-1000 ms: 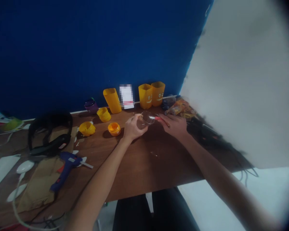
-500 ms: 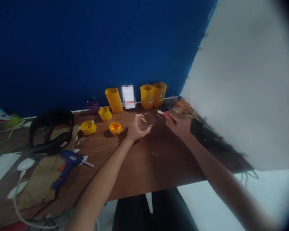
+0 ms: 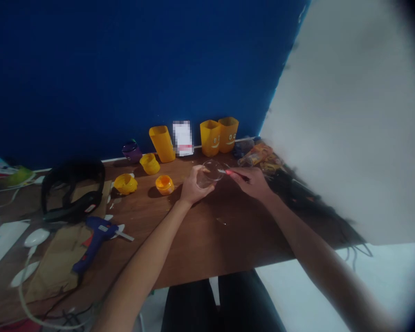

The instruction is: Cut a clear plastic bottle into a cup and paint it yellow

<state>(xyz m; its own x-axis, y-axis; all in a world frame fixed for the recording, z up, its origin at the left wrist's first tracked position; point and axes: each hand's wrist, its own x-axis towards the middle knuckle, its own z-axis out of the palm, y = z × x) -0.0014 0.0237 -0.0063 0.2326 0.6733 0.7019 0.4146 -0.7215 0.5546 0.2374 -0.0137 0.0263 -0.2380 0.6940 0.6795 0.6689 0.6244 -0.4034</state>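
My left hand [image 3: 192, 186] is wrapped round a clear plastic cup [image 3: 212, 169], its round rim facing up and to the right. In my right hand [image 3: 254, 182] is a craft knife [image 3: 232, 173] with a pinkish-red handle and a pale blade. The blade tip is at the right side of the cup's rim; whether it touches the plastic I cannot tell. Left of the cup stands a small open jar of orange-yellow paint [image 3: 165, 184]. Two cut yellow pieces [image 3: 125, 184], [image 3: 150, 164] lie beyond it.
Yellow containers [image 3: 210, 138] with drawn faces and a purple cup [image 3: 132, 151] stand along the blue wall. A blue glue gun [image 3: 96, 237], a black headset [image 3: 74, 191] and cables lie left. Crumpled wrappers [image 3: 259, 154] and a dark object [image 3: 302, 191] are at right.
My right hand has moved left and slightly down, bringing the knife blade from beside the cup to its rim. My left hand keeps its hold on the cup.
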